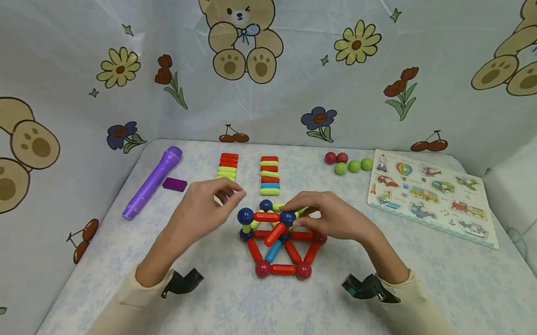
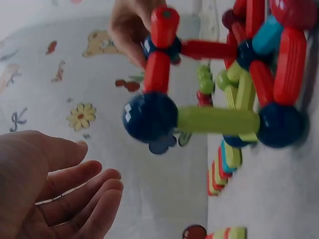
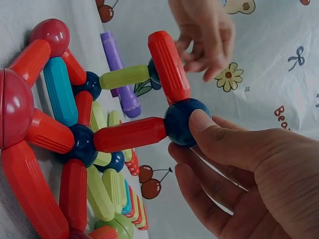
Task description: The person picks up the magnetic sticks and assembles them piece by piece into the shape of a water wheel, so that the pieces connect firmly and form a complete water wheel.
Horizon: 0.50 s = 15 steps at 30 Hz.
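A structure of magnetic rods and balls stands on the table, with red balls and red rods at its front. My right hand pinches a dark blue ball at its top between thumb and fingers. From that ball, one red rod runs to another dark blue ball at the upper left. A second red rod slants toward the front with a free end. My left hand hovers left of the structure, fingers loosely bent, holding nothing. A yellow-green upright rod supports the upper left ball.
Behind the structure lie two rows of loose rods. Red and green balls sit at the back right, beside a picture board. A purple microphone-shaped stick and a purple block lie at the left. A printed curtain hangs behind.
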Motion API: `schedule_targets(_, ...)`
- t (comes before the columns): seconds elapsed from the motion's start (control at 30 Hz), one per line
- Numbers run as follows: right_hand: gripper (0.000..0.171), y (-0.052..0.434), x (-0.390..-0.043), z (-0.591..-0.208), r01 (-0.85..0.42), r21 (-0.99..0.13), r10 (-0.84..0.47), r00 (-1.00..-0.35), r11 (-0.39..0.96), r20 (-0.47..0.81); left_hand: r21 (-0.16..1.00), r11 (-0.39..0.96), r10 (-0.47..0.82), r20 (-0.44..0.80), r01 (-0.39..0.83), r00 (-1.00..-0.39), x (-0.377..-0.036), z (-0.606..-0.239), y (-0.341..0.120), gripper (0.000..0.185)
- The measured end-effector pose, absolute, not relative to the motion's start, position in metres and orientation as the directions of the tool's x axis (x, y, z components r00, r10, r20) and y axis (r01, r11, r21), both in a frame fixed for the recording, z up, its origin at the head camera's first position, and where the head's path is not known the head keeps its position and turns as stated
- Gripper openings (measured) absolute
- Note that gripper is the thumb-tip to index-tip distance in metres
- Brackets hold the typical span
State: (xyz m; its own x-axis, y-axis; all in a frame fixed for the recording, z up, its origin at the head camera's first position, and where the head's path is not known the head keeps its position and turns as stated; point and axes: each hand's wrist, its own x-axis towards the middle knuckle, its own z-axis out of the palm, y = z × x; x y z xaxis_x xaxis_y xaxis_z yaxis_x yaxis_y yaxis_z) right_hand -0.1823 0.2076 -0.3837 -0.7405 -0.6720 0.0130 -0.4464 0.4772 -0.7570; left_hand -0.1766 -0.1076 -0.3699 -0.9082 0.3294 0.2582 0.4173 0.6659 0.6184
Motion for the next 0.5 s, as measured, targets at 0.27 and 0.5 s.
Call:
schedule_targets(0.27, 0.04, 0.21, -0.183, -0.385, -0.431, -0.764, -0.672, -0.741, 0.479, -0.004, 0.548, 0.765, 0.308, 0.153, 0.34, -0.939, -0.232, -0.424, -0.141, 0.02)
schedule_targets(0.5, 0.041, 0.209, -0.184, -0.385, -0.435, -0.76, -0.67, -0.742, 0.483, -0.001, 0.408, 0.828, 0.377, 0.104, 0.386, -0.92, -0.248, -0.453, -0.151, 0.028)
